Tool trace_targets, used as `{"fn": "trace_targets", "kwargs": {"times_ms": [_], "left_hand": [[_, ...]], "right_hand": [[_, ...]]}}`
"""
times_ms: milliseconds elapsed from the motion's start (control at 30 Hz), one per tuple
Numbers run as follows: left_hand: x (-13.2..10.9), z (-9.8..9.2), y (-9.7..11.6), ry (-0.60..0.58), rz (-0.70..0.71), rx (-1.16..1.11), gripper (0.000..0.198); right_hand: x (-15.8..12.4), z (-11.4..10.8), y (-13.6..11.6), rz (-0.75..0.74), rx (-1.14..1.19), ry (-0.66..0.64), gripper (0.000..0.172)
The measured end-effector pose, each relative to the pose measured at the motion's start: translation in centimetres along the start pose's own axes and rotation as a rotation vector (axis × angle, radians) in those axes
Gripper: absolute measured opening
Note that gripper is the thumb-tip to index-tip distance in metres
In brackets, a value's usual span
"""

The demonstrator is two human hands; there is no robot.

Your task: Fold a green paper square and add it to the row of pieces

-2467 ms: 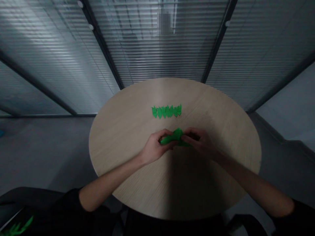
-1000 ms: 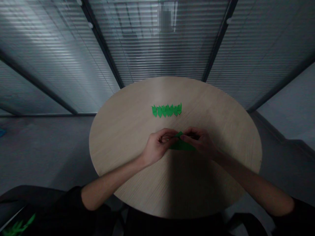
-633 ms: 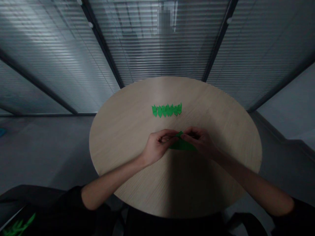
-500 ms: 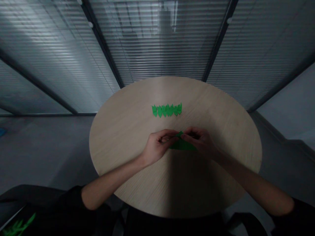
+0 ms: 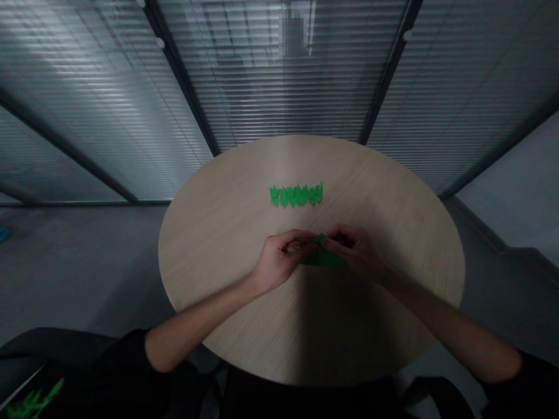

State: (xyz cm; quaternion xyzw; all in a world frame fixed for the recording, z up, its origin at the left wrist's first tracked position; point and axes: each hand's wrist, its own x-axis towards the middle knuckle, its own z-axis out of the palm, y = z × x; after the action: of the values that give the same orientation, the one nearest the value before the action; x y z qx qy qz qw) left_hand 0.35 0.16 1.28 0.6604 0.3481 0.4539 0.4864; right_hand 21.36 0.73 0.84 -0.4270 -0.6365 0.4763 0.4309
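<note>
**Q:** What is recorded at the far left?

**A:** A few green paper scraps (image 5: 26,401) are seen off the round table (image 5: 209,233), at 8 o'clock from its centre. They lie beside a dark sleeve (image 5: 100,372). Their shape is lost in the dim light.

**Q:** How is the left hand set?

**A:** The left hand (image 5: 276,263) is held over the tabletop, just toward 6 o'clock from the table centre. Its fingers are curled inward. Thumb and fingertips are closed in a pinch on the left end of the green folded sheet (image 5: 326,259).

**Q:** What is laid beyond the hands?

**A:** A row of folded green pieces (image 5: 296,195) is laid flat at 12 o'clock from the hands. The pieces are set side by side, each touching or overlapping the next. The row is kept apart from both hands.

**Q:** Where is the sheet located?

**A:** The sheet is located between the two hands, near the table centre. It is held low over the wood, but whether it touches the surface cannot be determined. A raised point is seen at its upper edge.

**Q:** How is the right hand set?

**A:** The right hand (image 5: 357,254) is placed at 3 o'clock from the sheet. Its fingers are bent, and thumb and forefinger are closed on the sheet at the raised point. The sheet's right end is covered by this hand.
</note>
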Motion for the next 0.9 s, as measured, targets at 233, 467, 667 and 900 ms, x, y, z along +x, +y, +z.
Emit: {"fn": "trace_targets", "kwargs": {"times_ms": [233, 467, 667, 900], "left_hand": [[0.0, 0.0, 0.0, -0.016, 0.007, 0.099, 0.017], [0.2, 0.0, -0.5, -0.075, -0.004, 0.177, 0.017], [0.4, -0.8, -0.6, -0.106, -0.01, 0.439, 0.018], [-1.9, 0.9, -0.7, -0.146, 0.48, 0.938, 0.025]], "right_hand": [[0.2, 0.0, -0.5, -0.033, -0.021, -0.008, 0.023], [0.4, -0.4, 0.4, 0.036, -0.129, -0.037, 0.024], [1.0, -0.3, 1.9, -0.037, -0.402, -0.015, 0.017], [1.5, -0.4, 2.7, -0.099, -0.566, -0.036, 0.02]]}}
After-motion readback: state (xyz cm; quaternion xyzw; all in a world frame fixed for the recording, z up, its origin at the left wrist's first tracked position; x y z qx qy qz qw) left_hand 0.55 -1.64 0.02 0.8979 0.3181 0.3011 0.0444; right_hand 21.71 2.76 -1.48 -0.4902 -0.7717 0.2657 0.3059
